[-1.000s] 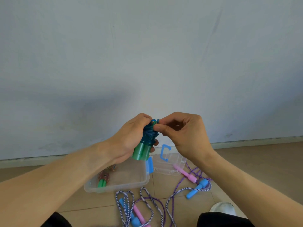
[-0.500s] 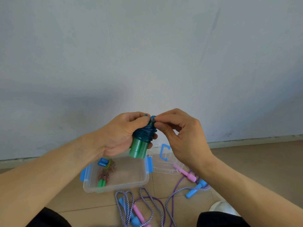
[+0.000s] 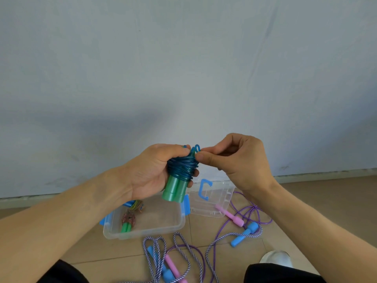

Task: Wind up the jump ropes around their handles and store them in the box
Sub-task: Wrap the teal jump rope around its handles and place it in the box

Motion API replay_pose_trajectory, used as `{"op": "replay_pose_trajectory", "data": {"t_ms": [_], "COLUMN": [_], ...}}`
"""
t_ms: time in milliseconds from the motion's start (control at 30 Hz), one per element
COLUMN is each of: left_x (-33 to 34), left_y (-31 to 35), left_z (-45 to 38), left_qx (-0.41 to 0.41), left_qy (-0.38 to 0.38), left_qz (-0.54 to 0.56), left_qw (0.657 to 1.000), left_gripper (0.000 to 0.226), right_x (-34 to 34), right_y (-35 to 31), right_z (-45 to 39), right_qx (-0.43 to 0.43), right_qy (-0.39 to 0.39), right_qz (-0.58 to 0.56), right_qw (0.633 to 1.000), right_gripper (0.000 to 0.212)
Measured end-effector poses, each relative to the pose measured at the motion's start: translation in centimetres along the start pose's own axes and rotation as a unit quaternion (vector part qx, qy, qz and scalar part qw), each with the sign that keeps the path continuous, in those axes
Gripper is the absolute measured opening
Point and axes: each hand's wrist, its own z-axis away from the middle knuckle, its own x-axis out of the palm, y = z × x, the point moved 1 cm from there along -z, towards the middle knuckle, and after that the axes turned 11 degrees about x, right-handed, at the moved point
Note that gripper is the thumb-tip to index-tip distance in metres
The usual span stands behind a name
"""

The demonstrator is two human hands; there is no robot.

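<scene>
My left hand [image 3: 152, 172] grips a pair of green handles [image 3: 175, 189] held upright, with a blue rope [image 3: 181, 167] coiled tightly around their upper part. My right hand [image 3: 236, 160] pinches the small loop of that blue rope sticking up at the top of the coil. Below, on the floor, an open clear plastic box [image 3: 163, 226] holds a wound rope with green handles [image 3: 128, 222] and a second small bundle [image 3: 136, 206]. Loose ropes lie in front: a striped one [image 3: 183, 245] and a purple one [image 3: 247, 216], with pink and blue handles.
The box's clear lid [image 3: 212, 198] with a blue carry handle lies right of the box. A pale wall rises just behind. The floor is tan tile. My dark trouser legs and a white shoe [image 3: 276, 259] sit at the bottom edge.
Both hands have lifted the bundle slightly and tilted it more upright. My right fingers have shifted from pressing the coil to pinching the loop at its top.
</scene>
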Motion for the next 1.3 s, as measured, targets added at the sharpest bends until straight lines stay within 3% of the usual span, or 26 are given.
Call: {"op": "replay_pose_trajectory", "data": {"t_ms": [133,267,667,900,1300], "left_x": [0.0,0.4,1.4,0.9,0.3], "left_y": [-0.4,-0.7,-1.4,-1.5,-1.7], "left_z": [0.0,0.0,-0.2,-0.2,-0.2], "left_qx": [-0.005,-0.012,0.007,0.037,0.034], "left_qy": [-0.017,-0.01,0.041,0.037,0.003], "left_qz": [-0.015,-0.039,-0.042,-0.064,-0.065], "left_qw": [1.0,0.999,0.998,0.997,0.997], "left_gripper": [0.022,0.024,0.026,0.002,0.022], "right_x": [-0.3,-0.7,-0.2,-0.4,-0.2], "right_y": [-0.2,-0.2,-0.8,-0.6,-0.4], "right_z": [-0.1,-0.2,0.4,0.3,0.5], "right_qx": [-0.018,0.039,0.071,0.05,-0.086], "right_qy": [-0.052,-0.098,-0.023,0.003,-0.007], "right_qz": [0.089,0.111,0.16,0.174,0.251], "right_qw": [0.995,0.988,0.984,0.984,0.964], "right_gripper": [0.023,0.017,0.011,0.01,0.013]}}
